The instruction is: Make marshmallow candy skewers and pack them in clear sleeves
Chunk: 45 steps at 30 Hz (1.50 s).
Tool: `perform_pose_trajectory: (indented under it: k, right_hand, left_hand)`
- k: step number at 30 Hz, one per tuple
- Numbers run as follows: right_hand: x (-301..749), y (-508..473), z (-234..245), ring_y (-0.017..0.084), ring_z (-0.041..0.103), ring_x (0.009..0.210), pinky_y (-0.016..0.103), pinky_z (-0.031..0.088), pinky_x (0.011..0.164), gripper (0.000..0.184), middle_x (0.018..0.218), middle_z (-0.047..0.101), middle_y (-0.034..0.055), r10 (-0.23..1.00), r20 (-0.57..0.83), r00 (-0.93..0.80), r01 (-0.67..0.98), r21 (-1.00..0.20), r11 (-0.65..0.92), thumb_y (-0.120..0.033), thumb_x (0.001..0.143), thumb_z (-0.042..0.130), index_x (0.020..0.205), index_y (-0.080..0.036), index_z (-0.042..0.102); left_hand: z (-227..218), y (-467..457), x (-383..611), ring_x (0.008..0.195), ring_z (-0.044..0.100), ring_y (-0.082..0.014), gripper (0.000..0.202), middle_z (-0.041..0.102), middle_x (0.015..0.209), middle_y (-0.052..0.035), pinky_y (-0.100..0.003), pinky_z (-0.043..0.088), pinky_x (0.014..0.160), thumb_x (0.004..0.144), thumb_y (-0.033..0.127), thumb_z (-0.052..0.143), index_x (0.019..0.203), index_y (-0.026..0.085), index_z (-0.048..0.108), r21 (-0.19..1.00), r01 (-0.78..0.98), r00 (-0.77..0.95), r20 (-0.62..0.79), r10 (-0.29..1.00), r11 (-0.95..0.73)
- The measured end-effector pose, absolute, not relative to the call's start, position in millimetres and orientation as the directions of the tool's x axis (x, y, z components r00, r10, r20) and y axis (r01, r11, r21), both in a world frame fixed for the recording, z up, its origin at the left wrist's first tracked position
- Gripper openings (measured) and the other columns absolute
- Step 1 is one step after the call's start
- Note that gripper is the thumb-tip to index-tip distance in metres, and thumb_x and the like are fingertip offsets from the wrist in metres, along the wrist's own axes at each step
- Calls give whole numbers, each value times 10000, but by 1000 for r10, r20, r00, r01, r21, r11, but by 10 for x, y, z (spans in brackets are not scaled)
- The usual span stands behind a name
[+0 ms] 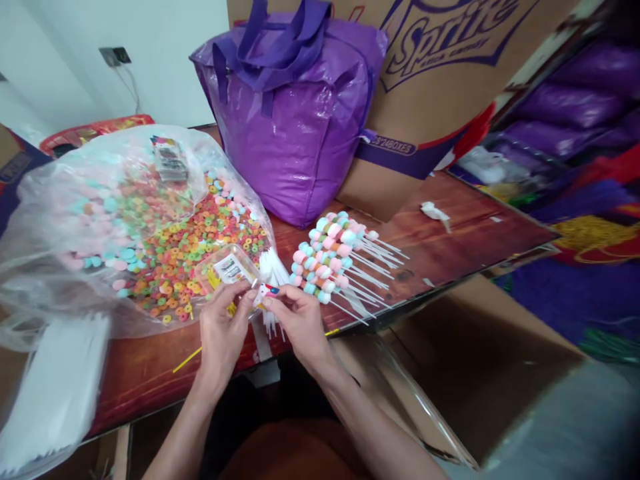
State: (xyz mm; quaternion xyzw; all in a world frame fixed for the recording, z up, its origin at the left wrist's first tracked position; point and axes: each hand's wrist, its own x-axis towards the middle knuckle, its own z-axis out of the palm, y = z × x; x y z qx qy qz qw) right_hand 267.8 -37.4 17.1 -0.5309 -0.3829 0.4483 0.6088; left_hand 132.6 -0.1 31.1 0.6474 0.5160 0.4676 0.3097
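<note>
My left hand (223, 325) and my right hand (299, 319) meet at the table's front edge, fingers pinched together on a small candy piece (263, 292) on a white stick. A bundle of white sticks (273, 277) lies just behind my fingers. To the right lies a pile of finished candy skewers (333, 260), pastel pieces on white sticks. To the left, a big clear plastic bag (75, 220) holds several coloured ring candies (200, 247) and pastel pieces. A small clear packet with a label (229, 268) rests against the candy heap.
A purple woven bag (295, 113) stands at the back of the wooden table (450, 247), with a large cardboard box (450, 73) behind it. An open cardboard box (480, 360) sits below the table on the right. White plastic (55, 393) lies at the left edge.
</note>
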Motion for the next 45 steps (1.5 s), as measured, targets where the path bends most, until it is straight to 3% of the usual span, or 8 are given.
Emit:
perform_pose_trajectory:
  k: [3,5,10,15,23,31,40,45]
  right_hand:
    - [2678,-394,146,114,483,634,237,404,609,195,673,572,-31,936,-19,350,-233,-970,68,-326,826,688,709,-182,630]
    - [2721,-449,160,103,426,608,229,364,575,232,641,513,-45,925,-31,379,-209,-976,53,-329,832,679,678,-182,587]
    - [2866,-636,268,104,371,619,234,341,581,300,631,416,-51,897,33,441,-48,-997,60,-328,860,636,638,-190,488]
    - [2943,-848,299,107,368,608,241,321,566,321,621,409,-44,910,44,412,105,-995,1,-336,893,604,631,-188,491]
    - [2945,-976,82,99,364,548,233,289,506,330,594,451,-45,874,-149,462,-132,-986,-98,-421,875,656,670,-194,534]
    - [3124,-990,159,100,354,562,238,292,538,427,584,395,-51,929,-53,367,115,-988,-102,-471,938,535,622,-205,423]
    - [3179,-818,153,72,295,487,216,199,445,434,565,389,-64,865,-243,440,-392,-918,-59,-556,827,654,647,-191,504]
    - [3184,-781,177,81,377,509,212,258,434,416,657,498,-26,897,-197,397,-319,-945,-66,-585,865,597,795,-177,629]
  left_hand:
    - [310,-234,1412,578,503,-114,269,585,641,12,-234,407,563,784,446,754,791,182,703,971,213,-103,137,985,-112]
    - [295,-369,1489,534,474,-101,378,537,561,9,-227,394,534,807,522,712,716,155,695,995,17,89,-104,991,103]
    - [272,-487,1703,695,602,-115,399,694,838,-57,-222,493,635,725,523,796,874,156,749,727,-474,267,-419,868,497]
    - [236,-403,1783,766,650,-119,297,732,940,-39,-224,528,680,650,366,882,865,193,770,614,-554,285,-495,821,563]
    - [11,-471,1889,767,678,-156,249,750,840,-32,-264,550,751,656,302,877,836,171,766,894,-369,20,-267,964,255]
    - [245,-405,1936,714,658,-122,343,724,808,-7,-215,532,640,557,337,925,771,167,719,746,-562,32,-414,910,359]
    - [390,-352,2041,663,595,-87,315,661,740,31,-198,491,630,640,379,886,762,177,678,818,-573,-243,-224,944,47]
    - [352,-248,1906,656,611,-85,286,671,744,32,-224,517,659,644,327,887,758,169,678,783,-610,-189,-291,938,120]
